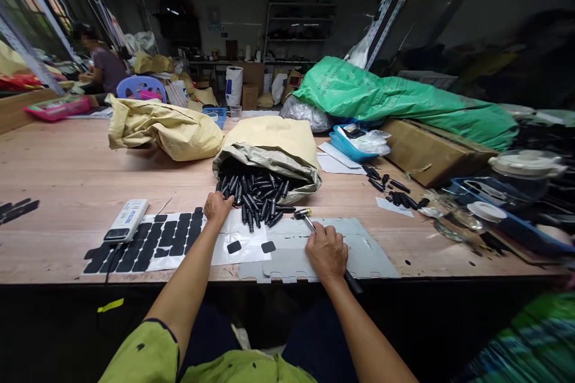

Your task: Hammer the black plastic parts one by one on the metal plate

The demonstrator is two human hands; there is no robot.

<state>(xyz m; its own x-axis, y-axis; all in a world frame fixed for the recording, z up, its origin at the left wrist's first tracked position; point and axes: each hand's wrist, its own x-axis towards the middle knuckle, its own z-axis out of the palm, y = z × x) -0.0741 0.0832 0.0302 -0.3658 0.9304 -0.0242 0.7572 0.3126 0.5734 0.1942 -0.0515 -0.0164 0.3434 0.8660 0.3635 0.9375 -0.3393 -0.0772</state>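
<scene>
Black parts (pixel 258 194) spill from a sack (pixel 269 143) on the worktop (pixel 67 179). My left hand (pixel 218 208) touches them, and I cannot tell its fingers' state. My right hand (pixel 327 250) has its fingers clamped on a hammer (pixel 303 215).

Heap of black plastic pieces (pixel 258 194): small, elongated, glossy, dozens lying every way; lay fanned out at 12 o'clock. Small hammer (pixel 304 215): metal head, dark handle; lay at the heap's 5 o'clock edge, head pointing to 11 o'clock, butt to 5 o'clock, mid-handle clasped in right hand (pixel 327 251).
</scene>
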